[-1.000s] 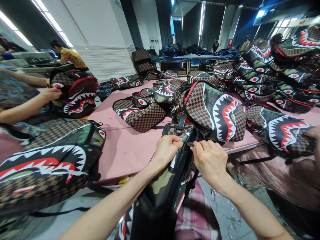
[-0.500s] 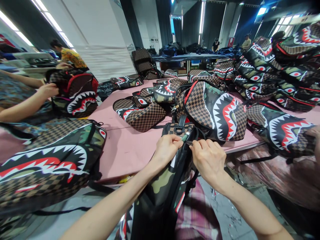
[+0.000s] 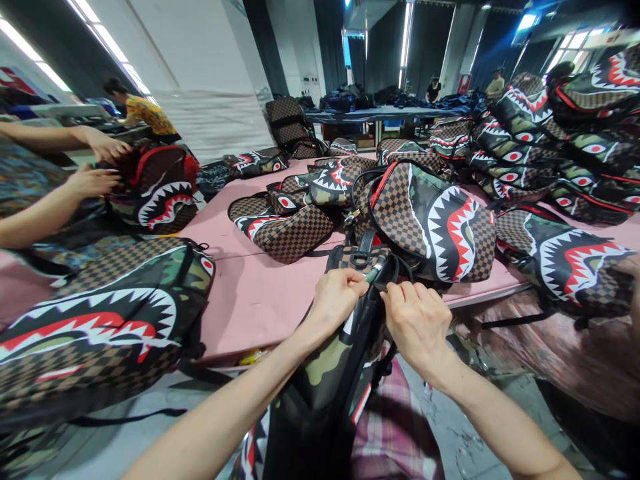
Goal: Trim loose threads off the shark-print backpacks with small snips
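Note:
A camo and shark-mouth backpack (image 3: 325, 393) stands upright on my lap, leaning against the pink table's front edge (image 3: 260, 300). My left hand (image 3: 336, 300) is closed on the top edge of the backpack, pinching it near a green tab. My right hand (image 3: 417, 320) is closed beside it, fingers pinched on the same top opening; what sits between the fingertips is too small to make out. Both hands nearly touch each other.
Many shark-mouth checkered backpacks cover the table: a large one (image 3: 430, 223) just behind my hands, one (image 3: 105, 320) at the left, one (image 3: 565, 263) at the right, a stack (image 3: 560, 140) at the far right. A co-worker's hands (image 3: 95, 180) handle a backpack (image 3: 160, 190) at the left.
My hands have stayed on the backpack's top with hardly any shift. The co-worker at the left has raised one hand onto the top of their backpack.

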### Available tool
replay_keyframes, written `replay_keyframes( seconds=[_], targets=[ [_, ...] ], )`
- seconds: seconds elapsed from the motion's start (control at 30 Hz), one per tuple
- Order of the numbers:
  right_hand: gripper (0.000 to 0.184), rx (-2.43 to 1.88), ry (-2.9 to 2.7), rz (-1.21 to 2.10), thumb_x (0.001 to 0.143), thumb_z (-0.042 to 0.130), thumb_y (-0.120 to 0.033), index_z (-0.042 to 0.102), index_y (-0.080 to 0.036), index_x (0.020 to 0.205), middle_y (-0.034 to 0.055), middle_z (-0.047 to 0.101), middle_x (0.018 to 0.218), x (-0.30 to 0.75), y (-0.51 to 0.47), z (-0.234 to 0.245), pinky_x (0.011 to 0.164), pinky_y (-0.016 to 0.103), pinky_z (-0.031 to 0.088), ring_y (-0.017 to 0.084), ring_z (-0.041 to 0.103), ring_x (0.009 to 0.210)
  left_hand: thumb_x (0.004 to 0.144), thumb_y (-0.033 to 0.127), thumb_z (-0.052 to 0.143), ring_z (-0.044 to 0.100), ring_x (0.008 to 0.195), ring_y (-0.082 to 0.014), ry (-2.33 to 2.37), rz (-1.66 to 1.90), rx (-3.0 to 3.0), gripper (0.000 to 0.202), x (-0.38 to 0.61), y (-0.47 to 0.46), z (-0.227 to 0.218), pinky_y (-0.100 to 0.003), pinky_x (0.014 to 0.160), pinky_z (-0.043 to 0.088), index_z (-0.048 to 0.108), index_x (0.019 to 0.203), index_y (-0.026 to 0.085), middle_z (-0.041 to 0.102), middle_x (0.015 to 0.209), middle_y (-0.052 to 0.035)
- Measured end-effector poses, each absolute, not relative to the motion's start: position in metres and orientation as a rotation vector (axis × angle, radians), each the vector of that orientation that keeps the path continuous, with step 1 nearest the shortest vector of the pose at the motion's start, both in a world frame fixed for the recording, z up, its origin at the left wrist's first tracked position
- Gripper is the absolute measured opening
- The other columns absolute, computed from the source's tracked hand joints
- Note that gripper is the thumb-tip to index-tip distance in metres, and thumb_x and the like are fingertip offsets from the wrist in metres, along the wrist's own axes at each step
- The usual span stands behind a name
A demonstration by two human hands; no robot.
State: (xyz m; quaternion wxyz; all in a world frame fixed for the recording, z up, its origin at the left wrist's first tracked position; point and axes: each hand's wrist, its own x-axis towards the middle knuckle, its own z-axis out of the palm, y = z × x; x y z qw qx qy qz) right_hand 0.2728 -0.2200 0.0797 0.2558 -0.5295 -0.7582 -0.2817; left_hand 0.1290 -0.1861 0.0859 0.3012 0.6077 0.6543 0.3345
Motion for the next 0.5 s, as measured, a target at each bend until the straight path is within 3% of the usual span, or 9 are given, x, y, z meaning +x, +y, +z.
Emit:
replay_keyframes(
  seconds=[0.3, 0.37, 0.5],
  targets=[
    [0.019, -1.445, -2.064, -0.651, 0.083, 0.052, -0.017, 0.059, -0.017, 0.065, 0.0042, 0.057, 0.06, 0.272, -0.22, 0.078, 0.057, 0.031, 0.024, 0.017, 0.048, 0.06, 0.064, 0.026, 0.053, 0.05, 0.052, -0.0128, 1.744, 0.915, 1.607, 0.019, 0.13, -0.187, 0.086, -0.022, 0.049, 0.034, 0.068, 0.069, 0.016, 0.057, 0.052, 0.0003],
    [0.019, -1.418, -2.042, -0.431, 0.084, 0.052, -0.02, 0.062, -0.016, 0.068, 0.0042, 0.06, 0.063, 0.278, -0.216, 0.076, 0.057, 0.03, 0.027, 0.016, 0.051, 0.061, 0.064, 0.026, 0.053, 0.049, 0.051, -0.0122, 1.736, 0.91, 1.597, 0.019, 0.13, -0.187, 0.087, -0.022, 0.048, 0.034, 0.068, 0.068, 0.016, 0.056, 0.052, 0.0004],
    [0.016, -1.231, -1.717, 0.43, 0.081, 0.056, -0.033, 0.064, -0.019, 0.083, 0.0023, 0.066, 0.078, 0.298, -0.199, 0.064, 0.062, 0.025, 0.038, 0.015, 0.058, 0.069, 0.064, 0.027, 0.053, 0.047, 0.049, -0.0116, 1.704, 0.905, 1.584, 0.019, 0.127, -0.186, 0.087, -0.022, 0.047, 0.033, 0.068, 0.068, 0.016, 0.055, 0.05, 0.0009]
  ],
)
